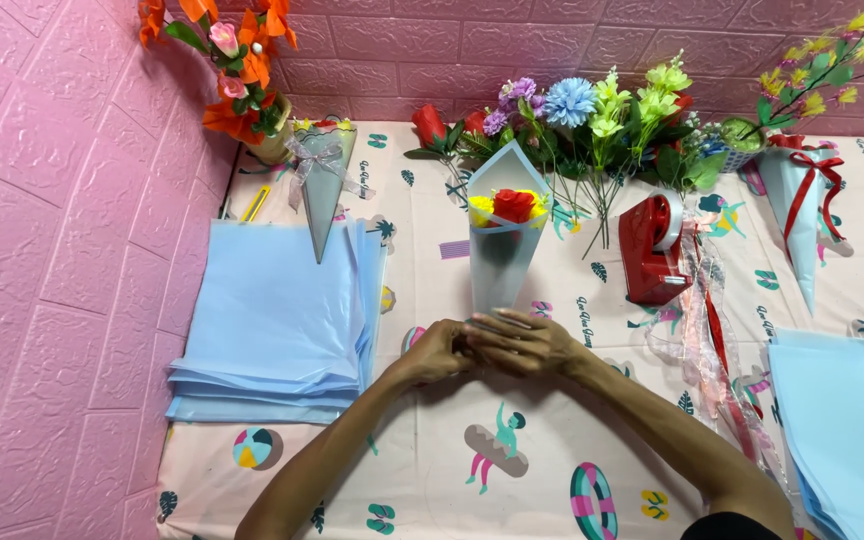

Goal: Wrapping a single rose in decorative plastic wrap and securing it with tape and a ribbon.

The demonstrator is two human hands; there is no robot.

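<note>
Blue paper cone (pixel 500 262) with red and yellow flowers lay on the table (pixel 422 470); left hand (pixel 439 352) and right hand (pixel 524 343) met at its tip, grip unclear.

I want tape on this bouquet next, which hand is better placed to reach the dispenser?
Probably the right hand: the red tape dispenser sits on its side of the wrapped bouquet, while the left hand would have to cross over.

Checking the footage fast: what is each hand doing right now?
Left hand: fingers curled, meeting the right; contents cannot be told.
Right hand: fingers over the left; contents cannot be told.
</note>
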